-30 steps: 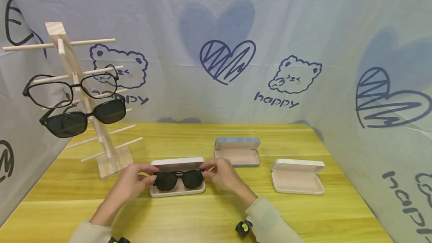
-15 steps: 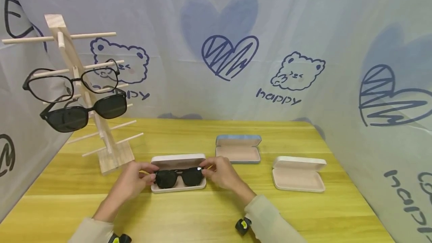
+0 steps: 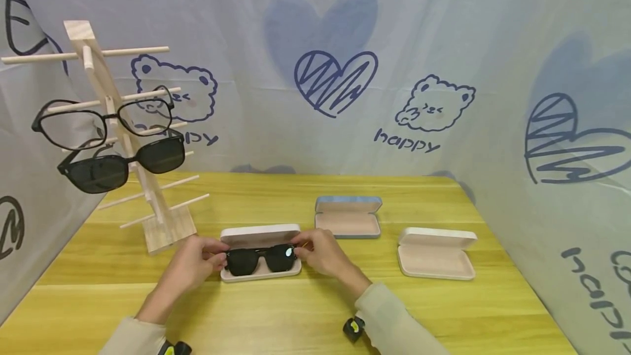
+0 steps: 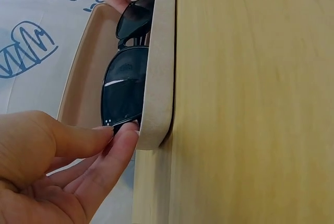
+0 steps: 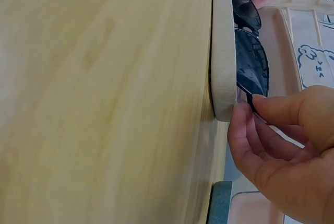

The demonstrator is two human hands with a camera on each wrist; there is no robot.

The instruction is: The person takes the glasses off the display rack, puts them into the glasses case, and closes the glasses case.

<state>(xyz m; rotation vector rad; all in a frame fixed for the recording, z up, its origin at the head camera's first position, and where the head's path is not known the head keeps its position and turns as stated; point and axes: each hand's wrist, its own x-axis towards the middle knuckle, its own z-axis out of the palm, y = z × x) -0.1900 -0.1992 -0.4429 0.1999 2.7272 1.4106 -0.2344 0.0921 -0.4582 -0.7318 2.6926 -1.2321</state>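
Dark sunglasses [image 3: 242,262] sit partly inside an open white glasses case [image 3: 261,229] at the middle of the table, lenses facing me. My left hand [image 3: 192,262] pinches the frame's left end between thumb and fingers, as the left wrist view shows, with the lens [image 4: 124,85] beside the thumb. At the other end my right hand [image 3: 322,253] pinches the frame; in the right wrist view its thumb lies on the corner by the lens [image 5: 251,59]. The case's front wall [image 4: 160,72] hides the lower part of the lenses in the wrist views.
A wooden display rack [image 3: 105,84] stands at the left, bearing clear-lens glasses [image 3: 104,119] and another pair of sunglasses [image 3: 98,175]. Behind and right, an open blue case [image 3: 347,224] and an open white case [image 3: 436,263] lie on the yellow wooden table [image 3: 305,316]. A printed curtain surrounds the table.
The head view has tilted slightly down, then steadied. Both hands keep their pinch on the sunglasses, which have tilted a little; a bright reflection now shows on the right lens.
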